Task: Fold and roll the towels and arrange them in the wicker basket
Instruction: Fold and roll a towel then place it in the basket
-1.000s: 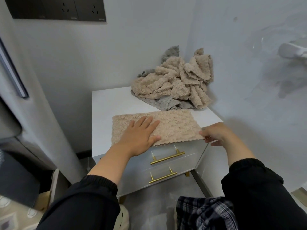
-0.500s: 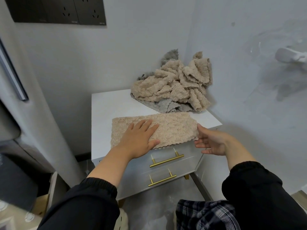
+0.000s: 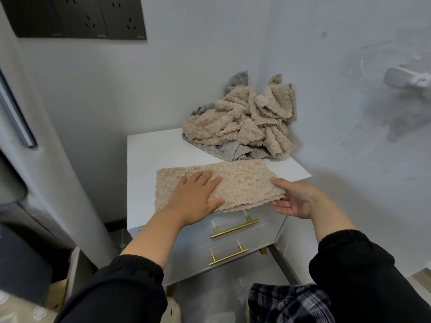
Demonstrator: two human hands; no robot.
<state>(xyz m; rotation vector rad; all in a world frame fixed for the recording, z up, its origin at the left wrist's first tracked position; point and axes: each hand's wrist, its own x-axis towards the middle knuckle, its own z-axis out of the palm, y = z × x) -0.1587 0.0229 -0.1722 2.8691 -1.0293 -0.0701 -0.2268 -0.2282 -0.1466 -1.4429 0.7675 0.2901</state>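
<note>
**Q:** What are the hands doing?

**A:** The left hand lies flat, fingers straight and close together, pressing a folded beige towel onto the front edge of a white nightstand. The right hand sits palm-up at the towel's right end, thumb on top, fingers straight beneath the overhanging edge, not clamped.

**Q:** Which step is this?

**A:** Probably folding is done and rolling is next: that end needs pinching and turning over leftward. Farther back, a heap of crumpled beige and grey towels waits in the corner. No wicker basket is visible.
</note>
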